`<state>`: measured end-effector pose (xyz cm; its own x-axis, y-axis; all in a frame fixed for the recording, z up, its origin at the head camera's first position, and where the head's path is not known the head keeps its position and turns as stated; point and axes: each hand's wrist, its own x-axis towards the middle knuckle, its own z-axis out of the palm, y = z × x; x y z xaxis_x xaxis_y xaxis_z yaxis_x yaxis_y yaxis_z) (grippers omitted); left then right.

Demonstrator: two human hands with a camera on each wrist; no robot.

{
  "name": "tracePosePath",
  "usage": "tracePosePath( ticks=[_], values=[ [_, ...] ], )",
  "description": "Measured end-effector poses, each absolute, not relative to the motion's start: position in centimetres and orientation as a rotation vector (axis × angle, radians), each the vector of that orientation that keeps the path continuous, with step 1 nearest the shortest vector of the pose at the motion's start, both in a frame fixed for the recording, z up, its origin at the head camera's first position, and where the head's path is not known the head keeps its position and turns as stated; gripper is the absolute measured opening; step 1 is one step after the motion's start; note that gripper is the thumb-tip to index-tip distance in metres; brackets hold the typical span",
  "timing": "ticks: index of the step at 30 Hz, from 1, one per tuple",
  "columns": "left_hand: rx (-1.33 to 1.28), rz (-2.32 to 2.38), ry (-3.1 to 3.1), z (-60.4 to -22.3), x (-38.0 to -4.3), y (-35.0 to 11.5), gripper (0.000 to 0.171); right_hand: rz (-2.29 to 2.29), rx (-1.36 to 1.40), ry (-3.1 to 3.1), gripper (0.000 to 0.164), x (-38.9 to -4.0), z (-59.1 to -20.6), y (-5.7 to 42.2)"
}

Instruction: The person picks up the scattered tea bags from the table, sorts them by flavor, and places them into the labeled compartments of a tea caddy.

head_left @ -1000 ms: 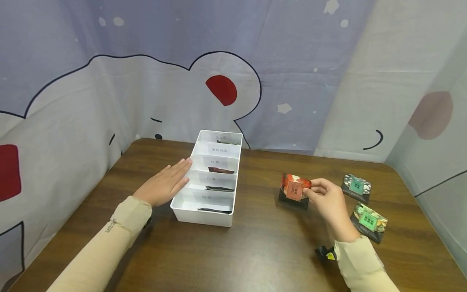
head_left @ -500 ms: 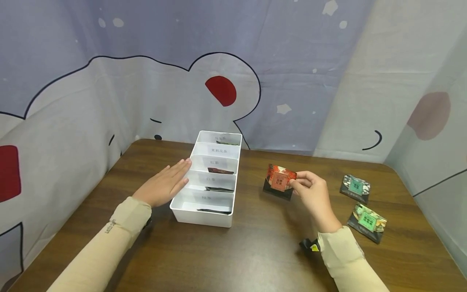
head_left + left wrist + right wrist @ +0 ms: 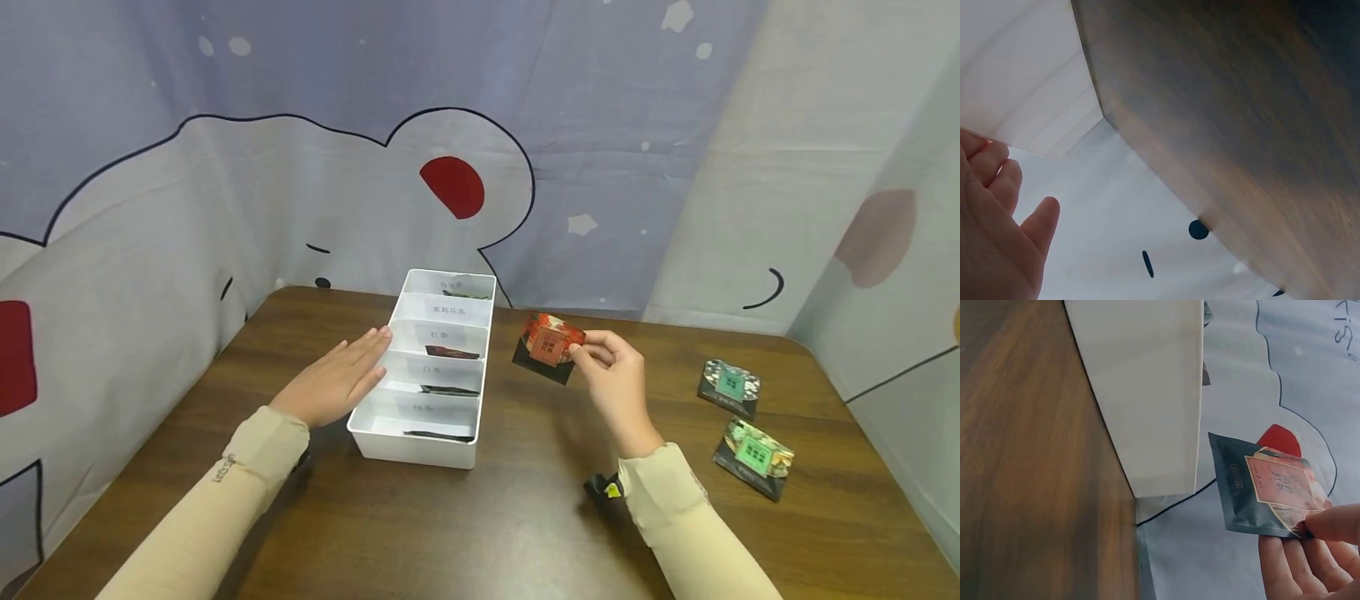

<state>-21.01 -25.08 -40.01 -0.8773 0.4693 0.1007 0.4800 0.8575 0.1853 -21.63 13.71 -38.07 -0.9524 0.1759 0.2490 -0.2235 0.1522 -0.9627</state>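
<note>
One red-and-black packet pinched in the right hand, raised above the surface, just right of the white divided box. Against the box's left side, the left hand, fingers straight. Farther right, two green-labelled packets, lying flat.

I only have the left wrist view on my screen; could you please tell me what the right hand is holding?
Observer: The right hand pinches a red-and-black packet by its edge.
Operator: Thank you. Is that packet over the white box at the moment?
Observer: No, the head view shows it held up beside the box, on the person's right.
Operator: And could you kindly say whether other packets lie out on the table?
Observer: Yes, two lie at the right: a packet with a teal label and, nearer the person, a packet with a bright green label.
</note>
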Motion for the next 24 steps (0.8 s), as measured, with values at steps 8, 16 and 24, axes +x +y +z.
tracePosePath(
  ticks=[8, 16, 24],
  values=[
    [-0.752, -0.317, -2.988, -40.1, -21.1, -25.0, 0.061, 1.9, 0.137, -2.077, 0.015, -22.8, -37.5, 11.5],
    [-0.761, -0.321, -2.973, -40.3, -21.1, -25.2, 0.06, 1.88, 0.227, -2.071, 0.014, -23.7, -37.1, 9.6],
    [-0.772, -0.329, -2.96, -40.2, -21.1, -25.1, 0.06, 1.917, 0.277, -2.062, 0.012, -24.8, -36.5, 7.7]
  ],
)
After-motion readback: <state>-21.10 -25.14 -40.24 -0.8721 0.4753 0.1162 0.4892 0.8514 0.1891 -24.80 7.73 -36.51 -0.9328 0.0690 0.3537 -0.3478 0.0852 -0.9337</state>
